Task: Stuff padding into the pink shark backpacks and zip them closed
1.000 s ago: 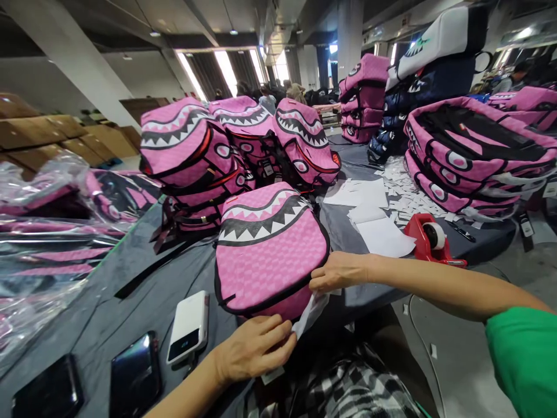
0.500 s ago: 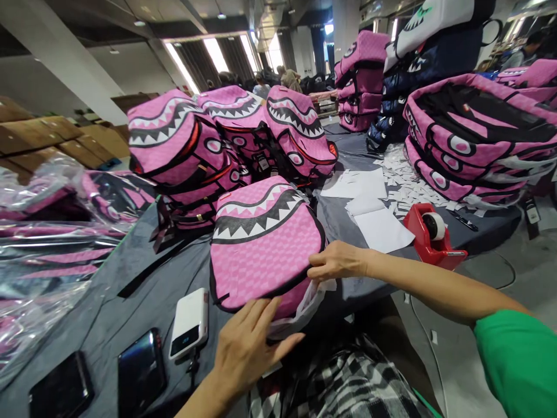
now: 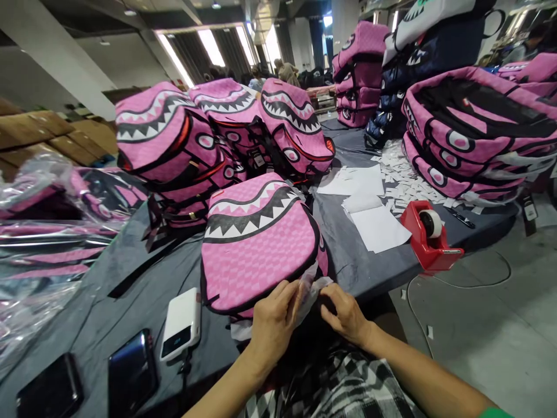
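A pink checkered backpack [image 3: 256, 249] with a black-and-white shark-teeth band lies on the grey-covered table in front of me. At its near right corner a thin whitish plastic sheet [image 3: 308, 296] sticks out from the bag. My left hand [image 3: 275, 316] is closed on this sheet, fingers pressed together along the backpack's near edge. Just to the right, my right hand [image 3: 346, 313] pinches the sheet's other end, its fingers curled. The lower part of the sheet is hidden behind my hands.
More pink shark backpacks [image 3: 165, 139] stand stacked behind. A red tape dispenser [image 3: 429, 238], white paper sheets [image 3: 376, 226] and a pen [image 3: 460, 217] lie right. A white power bank [image 3: 181, 325] and two dark phones [image 3: 133, 371] are left. Plastic-wrapped bags [image 3: 47, 255] lie far left.
My left hand has moved right and up from the backpack's front edge and closed on the plastic sheet. My right hand has come down off the backpack's right edge to the sheet.
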